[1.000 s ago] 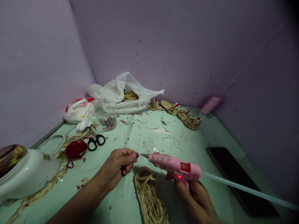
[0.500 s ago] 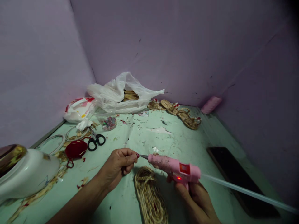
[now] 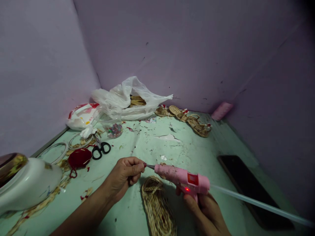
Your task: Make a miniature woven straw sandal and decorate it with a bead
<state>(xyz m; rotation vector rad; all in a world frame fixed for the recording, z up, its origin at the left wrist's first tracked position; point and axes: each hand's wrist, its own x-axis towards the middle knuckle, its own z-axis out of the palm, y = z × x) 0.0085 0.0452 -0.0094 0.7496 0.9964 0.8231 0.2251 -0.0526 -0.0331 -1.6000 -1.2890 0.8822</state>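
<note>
Pink glue gun (image 3: 182,177), head view; clock directions are taken from the small red bead (image 3: 145,165). The left hand (image 3: 130,170) pinches the bead, thumb and forefinger together upon it. The right hand (image 3: 206,209), at four o'clock, has its fingers wrapped around the gun's handle; whether the trigger is pressed cannot be told. The metal nozzle (image 3: 150,167) meets the bead from three o'clock, apparently touching. The woven sole (image 3: 158,206) lies at five o'clock, untouched; trimmed sandals (image 3: 199,126) at two; black-handled scissors (image 3: 101,150) between nine and ten. The step appears to be gluing the bead; the next move calls for a clean withdrawal of the nozzle, fingertips clear of hot glue.
</note>
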